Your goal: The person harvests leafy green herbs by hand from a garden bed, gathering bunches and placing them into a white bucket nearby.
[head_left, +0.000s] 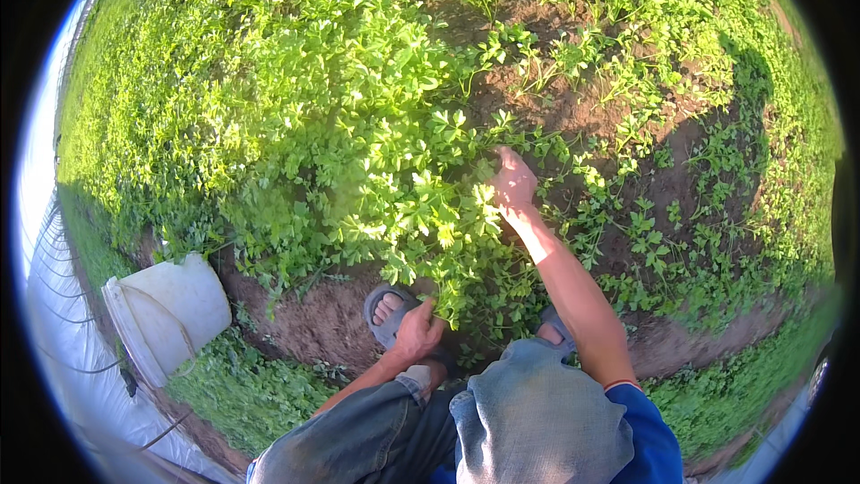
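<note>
Leafy green plants (410, 202), with lobed leaves like celery or parsley, grow thickly in front of me. My right hand (514, 181) reaches in among their stems at the edge of a thinner patch; its fingertips are partly hidden by leaves, and whether it grips a stem cannot be told. Lower down, close to my sandal (390, 312), my left hand (420, 333) is closed around the lower part of a leafy bunch (449, 296), whose leaves spread up and to the right. The stems inside that hand are mostly hidden.
A white plastic bucket (178, 312) with a wire handle lies tilted at the left. Bare soil (322, 326) runs in a strip before my feet, and more soil (578, 104) shows between sparse plants at the upper right. Plastic sheeting (87, 376) with hoops borders the far left.
</note>
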